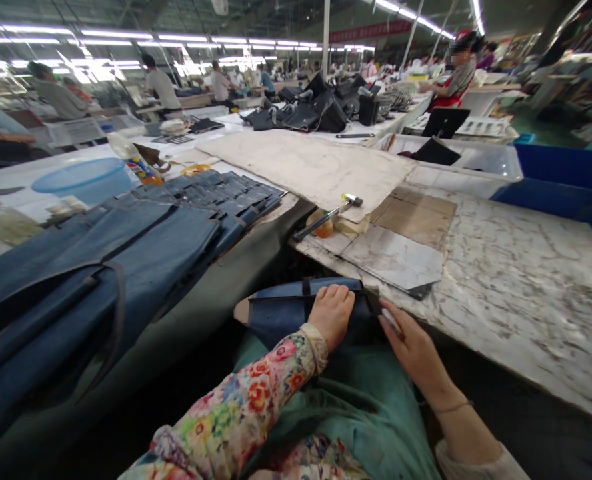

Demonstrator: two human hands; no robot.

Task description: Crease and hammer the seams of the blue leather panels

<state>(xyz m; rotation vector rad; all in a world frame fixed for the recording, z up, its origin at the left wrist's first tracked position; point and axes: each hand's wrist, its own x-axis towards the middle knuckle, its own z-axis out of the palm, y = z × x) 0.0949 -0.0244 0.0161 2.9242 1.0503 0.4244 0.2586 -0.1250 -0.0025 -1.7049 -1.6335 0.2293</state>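
A dark blue leather-like bag piece [276,311] with a black strap rests on my lap against the table edge. My left hand [333,312], in a floral sleeve, is closed over its upper edge, the fingers curled across the top. At its right end my right hand [413,343] pinches a small pale, flat tool [391,321] between thumb and fingers. The tool's exact kind is hard to make out. Its tip is beside the dark end of the bag piece, where contact is unclear.
Overlapping blue bag pieces [141,230] cover the left table. Ahead, a hammer [329,221] lies across a round orange-brown object, beside cardboard pieces [411,217]. A stained work surface [521,287] extends right. Behind are a white bin [496,157], black bags [311,107] and several people at benches.
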